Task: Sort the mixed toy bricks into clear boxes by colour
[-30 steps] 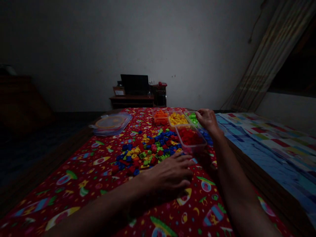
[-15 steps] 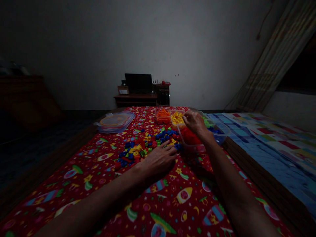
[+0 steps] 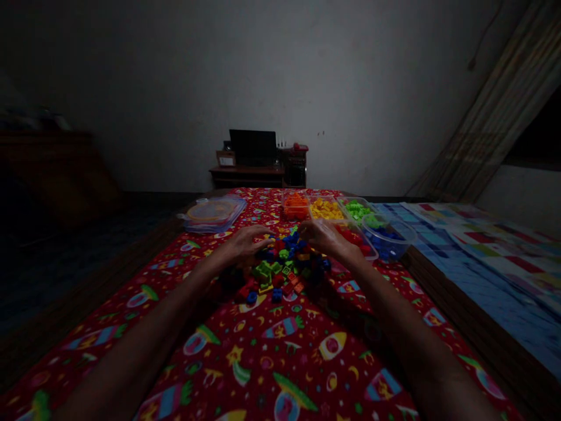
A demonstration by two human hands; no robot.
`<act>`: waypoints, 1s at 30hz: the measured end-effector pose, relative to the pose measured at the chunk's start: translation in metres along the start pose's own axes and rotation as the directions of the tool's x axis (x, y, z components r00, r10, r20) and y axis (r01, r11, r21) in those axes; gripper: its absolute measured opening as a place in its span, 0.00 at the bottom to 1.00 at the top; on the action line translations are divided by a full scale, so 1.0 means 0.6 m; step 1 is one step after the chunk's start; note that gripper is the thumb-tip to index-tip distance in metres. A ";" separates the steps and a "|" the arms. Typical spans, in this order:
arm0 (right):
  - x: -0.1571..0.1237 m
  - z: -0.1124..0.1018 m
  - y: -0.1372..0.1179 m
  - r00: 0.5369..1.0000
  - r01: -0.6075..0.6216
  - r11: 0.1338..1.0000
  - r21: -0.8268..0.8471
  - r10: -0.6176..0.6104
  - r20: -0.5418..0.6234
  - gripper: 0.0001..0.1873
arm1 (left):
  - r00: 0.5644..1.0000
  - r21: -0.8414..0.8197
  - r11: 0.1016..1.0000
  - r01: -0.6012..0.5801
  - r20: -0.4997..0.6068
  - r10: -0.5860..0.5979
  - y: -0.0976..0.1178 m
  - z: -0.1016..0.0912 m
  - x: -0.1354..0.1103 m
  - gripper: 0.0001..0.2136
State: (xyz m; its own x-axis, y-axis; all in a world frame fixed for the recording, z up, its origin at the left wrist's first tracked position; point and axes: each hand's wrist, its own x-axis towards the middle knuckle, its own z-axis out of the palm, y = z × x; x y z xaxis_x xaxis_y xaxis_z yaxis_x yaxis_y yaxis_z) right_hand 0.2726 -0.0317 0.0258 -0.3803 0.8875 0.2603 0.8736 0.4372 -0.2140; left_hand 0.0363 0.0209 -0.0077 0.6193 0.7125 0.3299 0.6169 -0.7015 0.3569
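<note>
On my feed I had a bare left forearm [image 3: 144,339] and a bare right forearm [image 3: 403,327], both long and lean, widening toward the lower edge. The left hand [image 3: 243,245] and the right hand [image 3: 326,237] were bare too, knuckles rounded, fingers slim. The light was so dim that I could not make out nails or finer marks.

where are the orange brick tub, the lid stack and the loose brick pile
orange brick tub [image 3: 295,214], head view, front wall
lid stack [image 3: 213,213], head view, top lid
loose brick pile [image 3: 275,268], head view, green bricks
</note>
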 end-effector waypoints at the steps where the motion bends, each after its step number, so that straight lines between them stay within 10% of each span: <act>1: 0.001 0.007 -0.003 0.999 0.032 0.999 0.015 -0.032 0.015 0.11 | 0.999 0.005 0.999 0.031 0.016 -0.031 -0.006 -0.010 -0.003 0.23; 8: 0.007 0.059 -0.012 0.974 0.227 0.974 0.024 -0.227 0.008 0.13 | 0.951 -0.014 0.990 0.143 0.280 -0.134 -0.040 -0.053 -0.035 0.22; 14: 0.006 0.090 -0.028 0.931 0.362 0.932 0.014 -0.362 0.052 0.18 | 0.954 0.114 0.992 0.044 0.292 -0.076 -0.023 -0.025 -0.035 0.20; 20: 0.010 0.090 -0.007 0.962 0.272 0.961 0.043 -0.271 -0.038 0.04 | 0.985 0.171 0.985 -0.015 0.171 -0.015 -0.028 0.004 -0.029 0.15; 30: 0.008 0.055 -0.004 0.997 0.074 0.997 0.024 -0.074 0.030 0.08 | 0.998 0.126 0.991 0.044 0.047 -0.050 -0.015 -0.002 -0.022 0.16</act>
State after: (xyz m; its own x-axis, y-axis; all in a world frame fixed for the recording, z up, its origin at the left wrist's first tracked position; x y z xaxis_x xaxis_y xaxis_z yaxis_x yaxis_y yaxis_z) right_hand 0.2585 -0.0239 -0.0035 -0.4531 0.8565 0.2473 0.8356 0.5047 -0.2168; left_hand 0.0220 0.0176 -0.0143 0.6094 0.7454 0.2704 0.6999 -0.6659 0.2583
